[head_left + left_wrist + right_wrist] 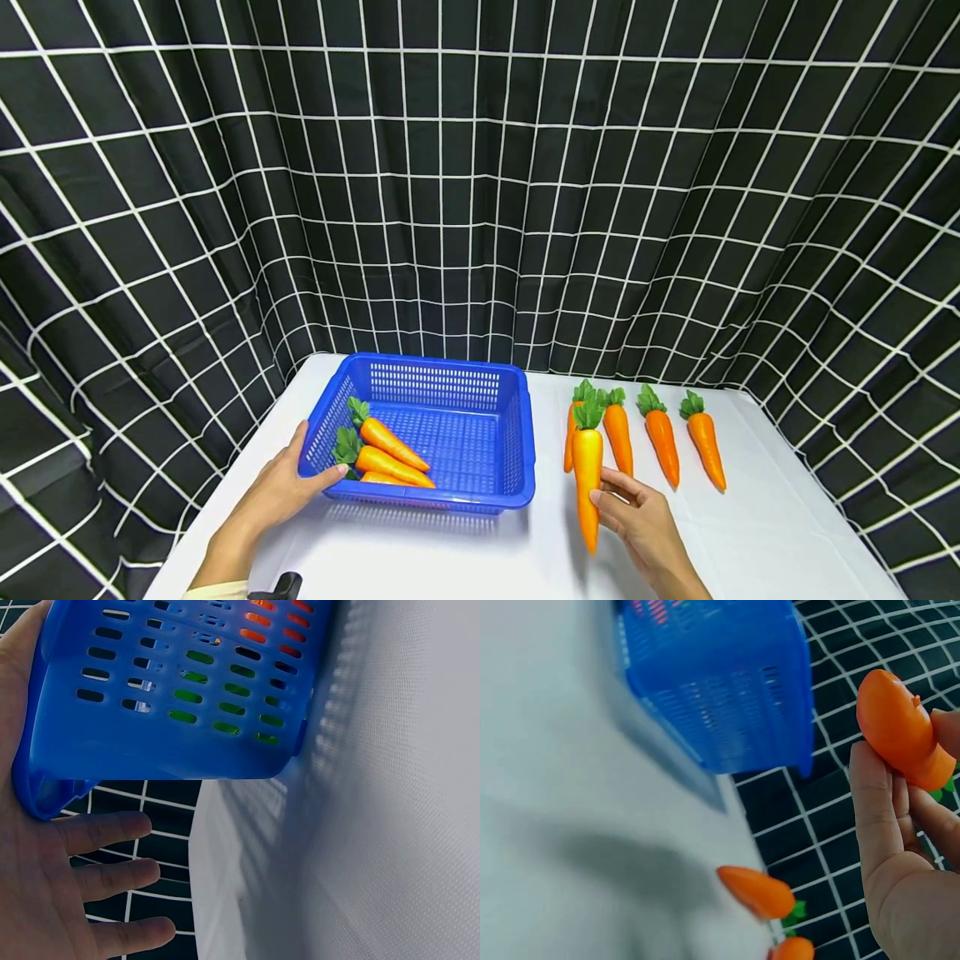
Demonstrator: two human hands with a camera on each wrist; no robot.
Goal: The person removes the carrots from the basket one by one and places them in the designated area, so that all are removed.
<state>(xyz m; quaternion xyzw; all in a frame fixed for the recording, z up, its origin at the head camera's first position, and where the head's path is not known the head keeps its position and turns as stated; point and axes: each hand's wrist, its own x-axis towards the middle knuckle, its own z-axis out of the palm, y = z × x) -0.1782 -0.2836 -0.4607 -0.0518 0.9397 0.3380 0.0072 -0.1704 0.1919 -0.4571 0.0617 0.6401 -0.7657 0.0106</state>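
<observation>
A blue plastic basket (491, 500) stands on the left part of the table, with several orange carrots (393, 442) with green tops in its left side. My left hand (288, 479) rests at the basket's front left corner, thumb by the front rim. Its other fingers (112, 832) are straight and spread in the left wrist view. To the right of the basket, my right hand (637, 512) pinches a carrot (587, 467) between thumb and fingers, leafy end up and tip down. In the right wrist view this held carrot (892, 724) appears above the table.
Behind the right hand, several more carrots lie in a row, among them one carrot (660, 442) and the rightmost carrot (707, 446). A white cloth covers the table (420, 562). Black curtains (480, 208) with a white grid enclose the back and sides.
</observation>
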